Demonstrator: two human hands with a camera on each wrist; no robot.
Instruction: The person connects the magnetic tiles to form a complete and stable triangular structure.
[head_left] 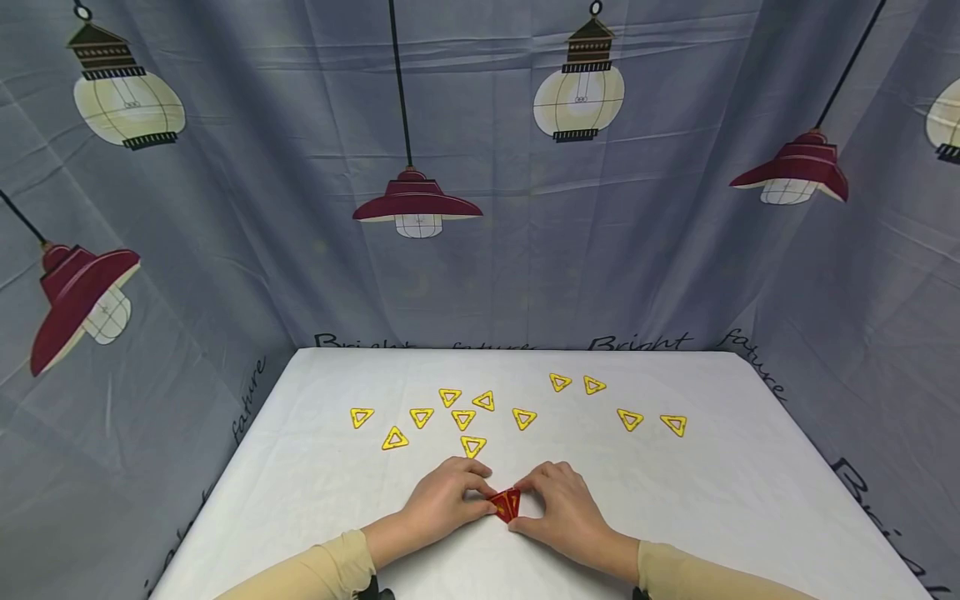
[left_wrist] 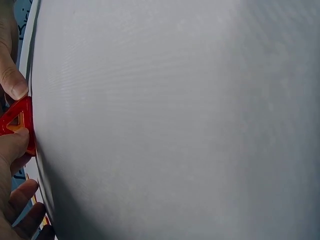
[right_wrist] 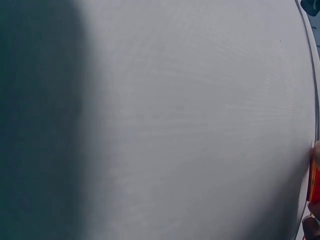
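Between left hand [head_left: 447,500] and right hand [head_left: 562,510], a red piece [head_left: 507,503] is being held.
Both grips are pinching it from opposite sides, neither sitting nearer.

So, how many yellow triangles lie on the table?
12 yellow triangles: seven in the left group, one just right of them, two farthest back, two rightmost. The left hand or right hand might hide others.

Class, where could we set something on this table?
Bare table lies left of the left hand and right of the right hand, nearer than the yellow triangles. Crowded: beyond the left hand; around the held red item.
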